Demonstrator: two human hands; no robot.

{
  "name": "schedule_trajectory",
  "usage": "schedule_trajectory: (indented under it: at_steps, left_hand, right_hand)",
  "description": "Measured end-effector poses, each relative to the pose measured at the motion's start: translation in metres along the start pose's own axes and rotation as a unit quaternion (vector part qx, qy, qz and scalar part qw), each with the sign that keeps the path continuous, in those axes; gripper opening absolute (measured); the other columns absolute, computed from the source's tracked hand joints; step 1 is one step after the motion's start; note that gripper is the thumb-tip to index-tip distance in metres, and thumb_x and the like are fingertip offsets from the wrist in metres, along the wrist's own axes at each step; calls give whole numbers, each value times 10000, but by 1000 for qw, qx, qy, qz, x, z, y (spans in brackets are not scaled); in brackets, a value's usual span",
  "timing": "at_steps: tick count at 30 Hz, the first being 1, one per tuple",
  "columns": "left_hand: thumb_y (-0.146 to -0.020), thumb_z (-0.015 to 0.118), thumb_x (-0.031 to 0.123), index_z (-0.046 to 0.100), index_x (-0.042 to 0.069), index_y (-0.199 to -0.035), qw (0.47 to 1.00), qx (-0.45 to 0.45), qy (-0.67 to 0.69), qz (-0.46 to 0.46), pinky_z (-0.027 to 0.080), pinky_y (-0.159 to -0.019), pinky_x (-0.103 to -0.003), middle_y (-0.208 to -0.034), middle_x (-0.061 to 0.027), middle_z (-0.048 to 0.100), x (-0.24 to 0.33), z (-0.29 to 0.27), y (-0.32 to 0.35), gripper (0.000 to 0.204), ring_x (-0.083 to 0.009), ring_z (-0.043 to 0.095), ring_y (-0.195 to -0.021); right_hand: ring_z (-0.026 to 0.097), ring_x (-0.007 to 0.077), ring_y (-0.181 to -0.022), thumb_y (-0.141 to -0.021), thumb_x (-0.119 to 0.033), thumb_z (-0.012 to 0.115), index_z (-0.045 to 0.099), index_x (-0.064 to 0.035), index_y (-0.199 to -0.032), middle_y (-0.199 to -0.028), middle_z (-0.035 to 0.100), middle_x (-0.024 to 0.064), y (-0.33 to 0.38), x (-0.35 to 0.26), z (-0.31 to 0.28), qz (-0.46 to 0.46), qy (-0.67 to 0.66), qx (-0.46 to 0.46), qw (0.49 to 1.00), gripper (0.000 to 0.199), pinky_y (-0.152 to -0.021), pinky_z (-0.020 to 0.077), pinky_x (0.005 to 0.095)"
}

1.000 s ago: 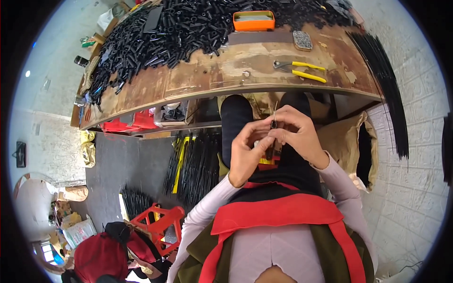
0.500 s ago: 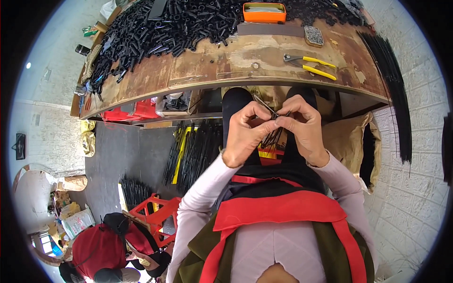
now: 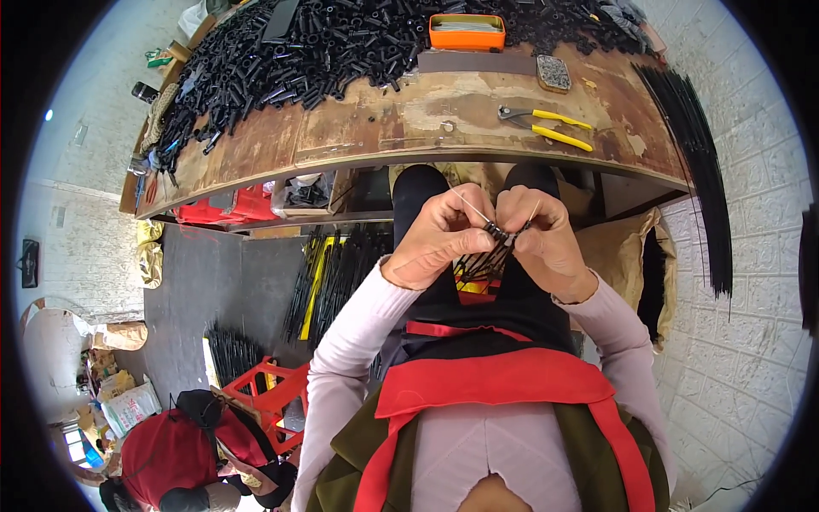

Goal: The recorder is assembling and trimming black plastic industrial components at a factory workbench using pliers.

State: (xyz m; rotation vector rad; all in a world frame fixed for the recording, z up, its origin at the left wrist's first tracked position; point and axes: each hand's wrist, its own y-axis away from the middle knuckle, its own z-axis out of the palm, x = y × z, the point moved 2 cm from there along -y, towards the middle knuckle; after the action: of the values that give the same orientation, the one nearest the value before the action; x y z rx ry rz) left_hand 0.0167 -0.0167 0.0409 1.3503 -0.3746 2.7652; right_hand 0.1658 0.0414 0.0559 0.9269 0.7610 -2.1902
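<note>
My left hand (image 3: 439,235) is closed in a pinch on a small black fitting (image 3: 495,230), with a thin metal rod (image 3: 468,205) slanting up past its fingers. Close beside it, my right hand (image 3: 550,235) pinches another thin rod (image 3: 535,210) near the same fitting. Both hands are held over my lap, in front of the bench edge. Between and below them hang several thin dark rods (image 3: 485,271). How the rods join the fitting is too small to make out, and the fingertips partly hide it.
On the wooden bench (image 3: 358,128) lie a heap of black tubular parts (image 3: 316,55), an orange box (image 3: 467,32), a speckled block (image 3: 553,73) and yellow-handled pliers (image 3: 559,128). Black rod bundles (image 3: 695,154) hang off its right end. A person (image 3: 171,452) is at lower left beside a red stool (image 3: 273,397).
My hands have drawn slightly apart, exposing more of the black fitting between them. A thin rod now shows standing up at my right fingers. The whole view has shifted slightly.
</note>
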Motion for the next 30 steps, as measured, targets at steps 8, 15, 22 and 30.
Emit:
schedule_trajectory:
  at_steps: [8,15,22,30]
  left_hand:
    - [-827,754,69,525,54,-884,999,47,13,-8,529,-756,-302,-867,-43,555,9,11,-6,236,-150,599,-843]
    - [-821,693,-46,654,-36,-868,989,88,-118,-32,535,-794,-341,-927,-102,608,7,7,-1,62,-227,653,-842]
    - [-873,673,-7,604,19,-915,984,147,-103,-20,575,-814,-385,-1060,-141,664,3,-10,-37,85,-227,662,-946]
    - [-869,656,-61,589,-22,-929,983,147,-96,-56,574,-789,-327,-1069,-148,674,6,-37,-73,98,-183,675,-876]
  right_hand:
    - [526,148,-793,-801,-71,764,625,-33,-856,-858,551,46,-7,-11,2,32,7,33,999,155,-717,442,272]
    - [546,153,-843,-724,81,711,635,-5,-818,-875,570,56,-4,-16,3,-47,104,143,983,149,-753,446,272]
    - [585,127,-959,-874,-39,628,681,27,-1006,-1023,643,61,-38,-50,-45,67,270,93,956,157,-862,454,267]
    - [666,263,-834,-833,-132,686,660,30,-904,-875,691,138,-216,-110,-229,-54,715,87,692,179,-747,503,344]
